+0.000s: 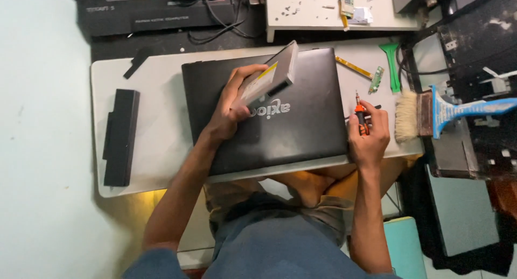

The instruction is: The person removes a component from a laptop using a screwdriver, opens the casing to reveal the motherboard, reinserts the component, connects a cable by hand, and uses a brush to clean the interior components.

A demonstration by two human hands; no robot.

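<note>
the left hand (229,109) has its grip pressed together around one end of a flat grey optical drive (267,74), thumb on top and fingers underneath, holding it tilted in the air. the drive's free end sticks up and away from the grip, toward the far edge of the worktop (156,133). directly under this grip lies a closed black laptop (291,133), lid side up, and the heel of the hand rests near its lid.

the right hand (369,133) has its grip closed on a small screwdriver with an orange handle (361,117), the metal tip pointing up out of the fist. this grip sits just beside the laptop's right edge, touching or almost touching it.

beyond the right grip lie a small green circuit board (376,78) and a green plastic pry tool (392,63). just outside it rests a brush with pale bristles and a blue handle (431,113). well to the outer side of the left grip lies a long black battery pack (120,136).
</note>
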